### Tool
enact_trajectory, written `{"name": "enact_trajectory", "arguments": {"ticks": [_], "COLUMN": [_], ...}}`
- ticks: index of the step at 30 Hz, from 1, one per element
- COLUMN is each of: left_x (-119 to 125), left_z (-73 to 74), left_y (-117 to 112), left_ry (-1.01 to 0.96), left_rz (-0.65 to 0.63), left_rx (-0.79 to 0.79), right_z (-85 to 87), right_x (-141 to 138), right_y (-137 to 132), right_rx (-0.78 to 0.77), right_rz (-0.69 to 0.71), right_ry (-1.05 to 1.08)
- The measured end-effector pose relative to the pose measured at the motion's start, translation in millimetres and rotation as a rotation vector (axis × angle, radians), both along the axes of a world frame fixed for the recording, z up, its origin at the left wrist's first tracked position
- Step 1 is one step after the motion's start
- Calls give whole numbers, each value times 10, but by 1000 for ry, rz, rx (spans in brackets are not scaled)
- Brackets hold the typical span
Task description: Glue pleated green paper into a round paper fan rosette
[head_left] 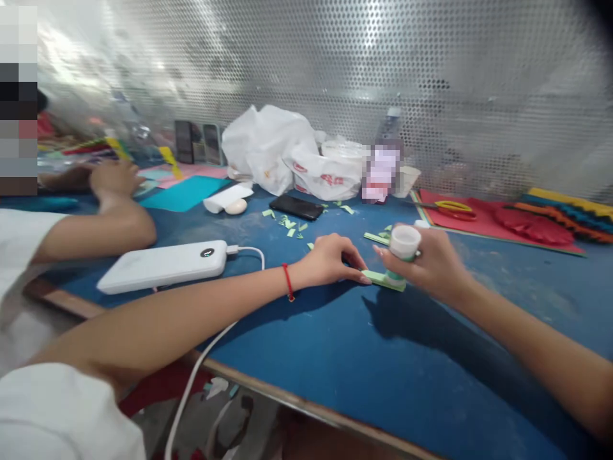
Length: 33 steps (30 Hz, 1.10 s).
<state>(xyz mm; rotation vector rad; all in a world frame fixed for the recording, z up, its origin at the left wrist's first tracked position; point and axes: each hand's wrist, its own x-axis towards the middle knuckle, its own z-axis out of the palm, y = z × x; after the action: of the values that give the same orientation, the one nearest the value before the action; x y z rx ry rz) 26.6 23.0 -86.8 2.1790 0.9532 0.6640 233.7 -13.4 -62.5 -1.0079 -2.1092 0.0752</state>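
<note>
My left hand (330, 259), with a red string bracelet at the wrist, pinches the left end of a light green paper strip (383, 280) on the blue table. In my right hand (428, 259) is a glue stick (405, 243), white at the top with green lower down, held upright. Its lower end meets the strip's right part. Just behind lies another green strip (377, 238), with small green paper scraps (288, 225) scattered farther left.
A white power bank (165, 265) with a cable lies left of my forearm. Behind are a black phone (297, 207), white plastic bags (271, 147), and a propped phone (382, 171). Yellow-handled scissors (453, 207) rest on red paper at right. Another person's arm (103, 223) is at left.
</note>
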Motion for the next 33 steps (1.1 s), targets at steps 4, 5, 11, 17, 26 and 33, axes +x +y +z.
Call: {"name": "enact_trajectory", "arguments": {"ticks": [4,5,11,17,26,33], "left_x": [-21,-24,-30,-39,-43,-4], "left_z": [-6,-13,-71,-40,40,-43], "left_y": [-4,0,38,7,-7,-13], "left_ry": [-15,-21,-51,-165,-394,-606], "left_rz": [3,-2,-45,-124,-185,-117], "left_rx": [-1,2,10,28,-2,-327], "right_z": [-41,-46,33,95,-126,-236], "right_x": [77,111,376,320,441,342], "right_y": [-43,-44,60,202,422,425], "right_rx": [162,190,267,402,244,197], "right_rz": [97,116,14,-204,-492,-330], "right_ry": [12,1,234,799,1057,1035]}}
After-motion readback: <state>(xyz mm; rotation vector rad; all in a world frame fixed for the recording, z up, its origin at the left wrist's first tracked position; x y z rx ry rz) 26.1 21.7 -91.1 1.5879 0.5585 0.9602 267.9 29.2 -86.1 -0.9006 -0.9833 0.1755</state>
